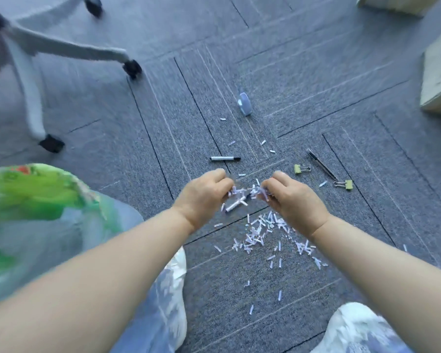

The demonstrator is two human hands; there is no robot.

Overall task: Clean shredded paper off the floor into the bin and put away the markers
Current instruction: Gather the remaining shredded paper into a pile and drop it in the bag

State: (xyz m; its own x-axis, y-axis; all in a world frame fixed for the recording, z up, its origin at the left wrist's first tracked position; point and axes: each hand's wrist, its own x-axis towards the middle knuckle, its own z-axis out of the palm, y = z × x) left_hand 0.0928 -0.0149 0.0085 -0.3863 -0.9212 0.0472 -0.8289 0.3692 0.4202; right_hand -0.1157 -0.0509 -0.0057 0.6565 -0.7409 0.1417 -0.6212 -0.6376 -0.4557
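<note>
My left hand (204, 197) and my right hand (290, 197) are cupped together above the grey carpet, both closed on a bunch of white shredded paper (247, 193). A white marker (236, 205) shows just below that bunch, between my hands; I cannot tell if it is held or lying on the floor. More shreds (267, 233) lie scattered on the carpet under and behind my wrists. A second marker (225, 158), white with black ends, lies on the floor beyond my hands. A bin lined with a green bag (33, 200) stands at my left.
Two yellow binder clips (301, 169) (345, 184) and a metal pen-like tool (321, 164) lie to the right. A small bluish object (245, 103) sits further out. A white office chair base (31, 80) with castors is at far left. Cardboard boxes (438, 80) stand at right.
</note>
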